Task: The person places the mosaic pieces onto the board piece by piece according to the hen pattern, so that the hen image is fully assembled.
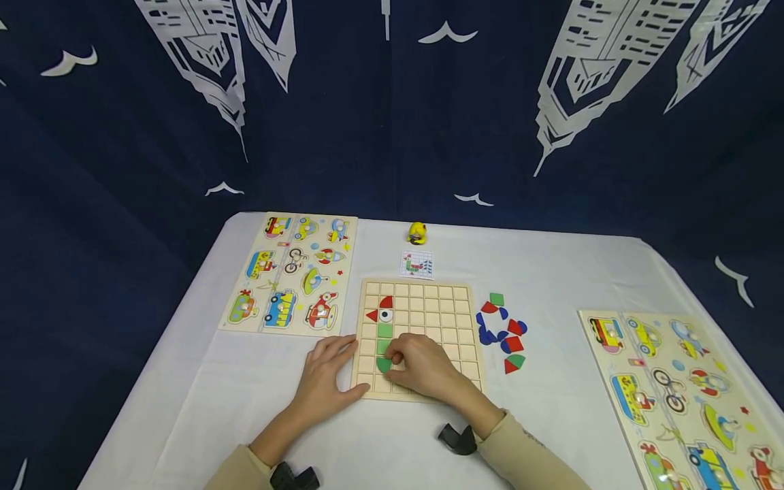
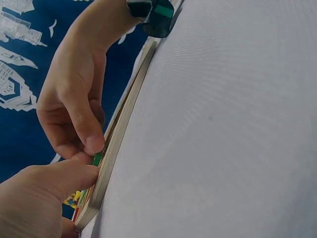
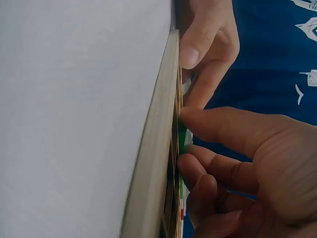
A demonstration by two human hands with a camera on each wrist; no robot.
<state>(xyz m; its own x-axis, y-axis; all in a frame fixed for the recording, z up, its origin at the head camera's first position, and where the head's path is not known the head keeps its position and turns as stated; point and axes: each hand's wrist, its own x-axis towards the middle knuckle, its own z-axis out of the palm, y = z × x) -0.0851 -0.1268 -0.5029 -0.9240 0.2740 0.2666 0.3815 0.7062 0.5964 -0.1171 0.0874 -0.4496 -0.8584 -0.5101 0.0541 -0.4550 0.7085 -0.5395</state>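
A wooden grid board [image 1: 429,306] lies on the table. My left hand [image 1: 327,374] rests along its left edge, fingers extended and thumb at the near corner. Over the board's lower left part, my right hand [image 1: 422,364] pinches a green rounded piece [image 1: 383,365] between thumb and fingertips. The right wrist view shows this green piece [image 3: 182,136] between the thumb and a finger, low against the board. Above it in the same column are two green squares [image 1: 384,331], a white piece with a black dot [image 1: 385,315], a red triangle [image 1: 372,315] and a red rounded piece [image 1: 386,302].
Several loose red, blue and green pieces [image 1: 513,344] lie right of the board. Behind it are a small pattern card [image 1: 418,265] and a yellow figurine [image 1: 417,233]. Vehicle puzzle boards stand at the left [image 1: 288,275] and at the right [image 1: 680,395].
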